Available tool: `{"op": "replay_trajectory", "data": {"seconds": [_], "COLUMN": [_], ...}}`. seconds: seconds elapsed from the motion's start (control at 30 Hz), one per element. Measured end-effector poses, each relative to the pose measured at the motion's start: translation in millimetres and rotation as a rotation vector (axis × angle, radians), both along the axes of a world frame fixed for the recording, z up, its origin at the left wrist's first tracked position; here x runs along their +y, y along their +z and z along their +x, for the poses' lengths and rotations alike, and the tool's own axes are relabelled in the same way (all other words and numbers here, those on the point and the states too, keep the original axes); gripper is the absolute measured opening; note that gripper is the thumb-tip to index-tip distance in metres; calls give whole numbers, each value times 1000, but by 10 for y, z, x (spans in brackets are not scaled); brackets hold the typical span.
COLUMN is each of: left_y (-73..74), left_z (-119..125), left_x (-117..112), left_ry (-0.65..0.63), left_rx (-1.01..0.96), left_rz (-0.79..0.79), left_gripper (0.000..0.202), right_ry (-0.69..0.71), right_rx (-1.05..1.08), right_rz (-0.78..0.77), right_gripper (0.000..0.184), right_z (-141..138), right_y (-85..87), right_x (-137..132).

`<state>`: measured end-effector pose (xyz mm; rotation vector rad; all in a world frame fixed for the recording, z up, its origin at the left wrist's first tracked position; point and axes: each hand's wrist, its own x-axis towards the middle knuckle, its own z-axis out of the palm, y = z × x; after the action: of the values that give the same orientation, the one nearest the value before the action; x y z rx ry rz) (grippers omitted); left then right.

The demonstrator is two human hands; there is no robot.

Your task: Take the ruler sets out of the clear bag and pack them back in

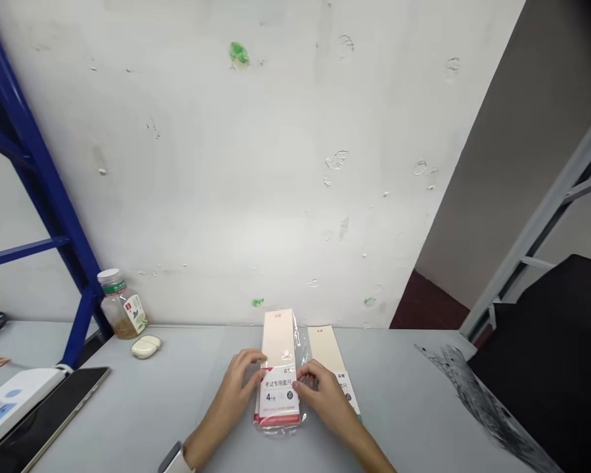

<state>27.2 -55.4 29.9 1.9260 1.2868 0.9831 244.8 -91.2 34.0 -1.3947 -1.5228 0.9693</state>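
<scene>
A long ruler-set pack point(279, 358) in clear plastic lies on the grey table point(177, 387), cream above and white and red at its near end. My left hand point(236, 387) pinches its left edge, fingers curled on the wrapper. On the opposite edge, my right hand point(325, 394) grips with fingertips pressed to the plastic. A second cream pack point(328, 351) lies just to the right, partly under my right hand.
A plastic jar with a white lid point(121, 303) and a small cream case point(146, 346) stand at the back left by a blue rack post point(39, 184). A dark tablet point(54, 414) lies at the left edge. A black object point(551, 355) fills the right.
</scene>
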Motion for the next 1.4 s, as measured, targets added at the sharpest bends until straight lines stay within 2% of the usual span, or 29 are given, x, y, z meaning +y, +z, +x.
{"op": "replay_trajectory", "data": {"seconds": [0.13, 0.3, 0.67, 0.87, 1.03, 1.27, 1.4], "left_y": [39, 105, 138, 130, 91, 163, 183], "left_z": [31, 66, 40, 58, 67, 8, -1], "left_x": [-2, -40, -21, -25, -14, 7, -14], "left_ry": [-67, -80, -15, -64, -37, 19, -52], "left_rx": [-302, -427, -472, -479, -513, -494, -418], "left_rz": [-249, -313, -285, -327, -325, -302, -390], "left_gripper": [31, 33, 32, 40, 35, 29, 40], "right_ry": [4, -17, -58, -27, 33, -38, -53], "right_rx": [42, 81, 147, 130, 134, 133, 113], "right_rz": [11, 19, 5, -25, -29, 24, 12], "right_gripper": [32, 36, 38, 40, 40, 39, 41], "right_z": [1, 18, 126, 95, 49, 57, 47], "right_y": [30, 10, -56, -41, -13, 20, -19], "right_x": [-24, -1, 71, 46, 13, 1, 6]}}
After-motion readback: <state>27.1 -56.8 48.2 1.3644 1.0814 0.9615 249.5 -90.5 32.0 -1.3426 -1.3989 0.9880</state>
